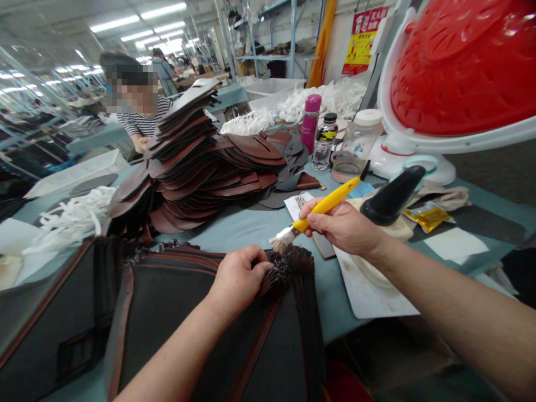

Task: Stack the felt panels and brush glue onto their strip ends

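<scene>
My right hand (341,226) is closed around a glue brush with a yellow handle (330,204). Its bristles, whitish at the ferrule, point down to the left over the corner of a stack of leather panels (180,312). These panels are dark grey on their faces, with brown folded edges, and hang over the table's near side. My left hand (240,273) pinches the edge of the panels at that corner, just left of the bristles. How many layers lie between its fingertips is hidden.
Behind the panels rises a tall pile of brown leather pieces (196,167). To the right stand a pink flask (310,123), a plastic bottle (325,142), a jar (363,134), a black-handled object (393,195) and a red-and-white lamp-like device (456,72). A striped-shirted person (142,123) works opposite.
</scene>
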A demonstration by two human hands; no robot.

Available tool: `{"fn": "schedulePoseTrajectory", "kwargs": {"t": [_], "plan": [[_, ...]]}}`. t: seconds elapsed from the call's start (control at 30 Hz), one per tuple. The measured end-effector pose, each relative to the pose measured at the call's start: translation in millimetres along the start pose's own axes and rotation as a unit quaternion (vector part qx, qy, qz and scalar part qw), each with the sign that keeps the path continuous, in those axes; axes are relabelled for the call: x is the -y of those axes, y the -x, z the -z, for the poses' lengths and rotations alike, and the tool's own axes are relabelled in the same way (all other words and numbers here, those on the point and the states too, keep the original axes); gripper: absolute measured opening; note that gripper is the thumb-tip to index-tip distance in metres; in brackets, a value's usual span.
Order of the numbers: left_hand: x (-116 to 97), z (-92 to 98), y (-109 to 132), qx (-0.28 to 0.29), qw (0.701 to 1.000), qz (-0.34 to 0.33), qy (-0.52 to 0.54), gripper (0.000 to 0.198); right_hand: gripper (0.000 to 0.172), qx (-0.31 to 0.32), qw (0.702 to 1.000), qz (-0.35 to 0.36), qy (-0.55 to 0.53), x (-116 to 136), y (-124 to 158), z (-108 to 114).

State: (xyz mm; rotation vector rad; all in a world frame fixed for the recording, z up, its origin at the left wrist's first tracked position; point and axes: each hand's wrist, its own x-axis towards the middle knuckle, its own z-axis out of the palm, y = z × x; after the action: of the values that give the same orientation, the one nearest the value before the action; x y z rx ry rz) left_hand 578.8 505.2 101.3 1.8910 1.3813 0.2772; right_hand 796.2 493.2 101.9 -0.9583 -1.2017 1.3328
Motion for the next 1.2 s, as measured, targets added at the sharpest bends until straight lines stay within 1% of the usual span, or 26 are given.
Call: {"fn": "schedulePoseTrajectory", "kwargs": {"t": [0.03, 0.1, 0.17, 0.2, 0.23, 0.27, 0.3, 0.37, 0.4, 0.43, 0.47, 0.53, 0.57, 0.6, 0.67, 0.7, 0.77, 0.8, 0.87, 0.93, 0.97, 1.03, 1.1, 1.13, 1.2], "plan": [[-1.0, 0.1, 0.4, 0.002, 1.0, -0.001, 0.005, 0.014, 0.01, 0.008, 0.999, -0.003, 0.035, 1.2, 0.0, 0.5], [-3.1, 0.6, 1.5, -0.007, 1.0, 0.0, 0.009, 0.013, 0.009, 0.051, 0.995, -0.021, 0.087, 3.7, 1.0, 0.7], [-4.9, 2.2, 3.0, -0.013, 1.0, 0.014, 0.016, 0.012, 0.01, 0.092, 0.993, -0.032, 0.067, 7.0, 1.9, 1.3], [-5.5, 3.8, 3.6, -0.008, 0.999, 0.025, 0.027, 0.012, 0.012, 0.095, 0.994, -0.029, 0.033, 8.7, 1.7, 2.1], [-5.9, 6.2, 4.1, 0.01, 0.998, 0.037, 0.044, 0.013, 0.014, 0.083, 0.996, -0.025, -0.005, 10.0, 0.8, 3.2], [-6.2, 9.3, 4.0, 0.038, 0.996, 0.046, 0.067, 0.015, 0.016, 0.057, 0.997, -0.02, -0.041, 10.6, -0.9, 4.5], [-6.5, 12.9, 3.4, 0.075, 0.992, 0.052, 0.091, 0.017, 0.018, 0.021, 0.997, -0.015, -0.068, 10.0, -3.3, 5.7], [-7.4, 20.8, -0.3, 0.14, 0.981, 0.062, 0.118, 0.023, 0.02, -0.059, 0.996, -0.014, -0.071, 4.7, -9.4, 6.7], [-8.1, 24.1, -3.4, 0.157, 0.979, 0.072, 0.11, 0.025, 0.02, -0.084, 0.995, -0.019, -0.054, 0.0, -12.6, 6.1], [-9.1, 26.5, -7.3, 0.163, 0.98, 0.081, 0.085, 0.026, 0.019, -0.09, 0.995, -0.031, -0.029, -5.5, -15.5, 5.0], [-10.3, 27.6, -11.7, 0.16, 0.983, 0.083, 0.045, 0.027, 0.019, -0.079, 0.996, -0.047, 0.002, -11.4, -18.1, 3.4], [-12.9, 26.2, -20.8, 0.156, 0.985, 0.06, -0.052, 0.028, 0.016, -0.042, 0.993, -0.077, 0.078, -21.7, -22.0, 0.2], [-14.0, 23.9, -24.7, 0.163, 0.981, 0.04, -0.094, 0.029, 0.015, -0.031, 0.989, -0.083, 0.122, -25.1, -23.2, -0.8], [-14.9, 21.2, -27.8, 0.176, 0.976, 0.02, -0.125, 0.03, 0.014, -0.031, 0.982, -0.081, 0.165, -26.7, -24.0, -1.5], [-15.8, 15.7, -30.9, 0.199, 0.968, 0.001, -0.151, 0.032, 0.013, -0.062, 0.972, -0.061, 0.217, -25.0, -24.5, -1.7], [-15.7, 13.6, -31.0, 0.199, 0.968, -0.003, -0.153, 0.032, 0.013, -0.081, 0.971, -0.047, 0.221, -22.3, -24.1, -1.8], [-14.9, 11.0, -29.4, 0.173, 0.974, -0.014, -0.149, 0.029, 0.014, -0.101, 0.975, -0.023, 0.197, -16.3, -22.6, -3.1], [-14.2, 10.4, -28.4, 0.157, 0.976, -0.018, -0.148, 0.028, 0.015, -0.093, 0.979, -0.019, 0.178, -14.1, -21.8, -4.4], [-12.8, 9.9, -26.9, 0.141, 0.978, -0.02, -0.156, 0.026, 0.014, -0.046, 0.986, -0.035, 0.156, -13.5, -20.9, -7.9], [-11.9, 9.5, -26.7, 0.141, 0.975, -0.013, -0.171, 0.025, 0.011, -0.009, 0.983, -0.061, 0.173, -16.7, -21.7, -10.6], [-11.8, 9.1, -26.9, 0.14, 0.974, -0.008, -0.178, 0.024, 0.009, -0.006, 0.979, -0.064, 0.192, -18.6, -22.7, -10.9], [-12.3, 8.3, -27.2, 0.129, 0.973, -0.004, -0.192, 0.02, 0.008, -0.035, 0.971, -0.037, 0.232, -20.6, -25.0, -9.2], [-13.2, 7.5, -26.6, 0.107, 0.974, -0.005, -0.202, 0.015, 0.009, -0.075, 0.968, 0.004, 0.238, -19.5, -26.5, -4.9], [-13.6, 7.2, -25.9, 0.098, 0.975, -0.003, -0.198, 0.012, 0.009, -0.095, 0.97, 0.017, 0.224, -18.5, -26.8, -2.3], [-13.5, 6.5, -23.8, 0.084, 0.982, 0.005, -0.166, 0.006, 0.013, -0.122, 0.978, 0.017, 0.166, -18.3, -26.6, 2.4]]}}
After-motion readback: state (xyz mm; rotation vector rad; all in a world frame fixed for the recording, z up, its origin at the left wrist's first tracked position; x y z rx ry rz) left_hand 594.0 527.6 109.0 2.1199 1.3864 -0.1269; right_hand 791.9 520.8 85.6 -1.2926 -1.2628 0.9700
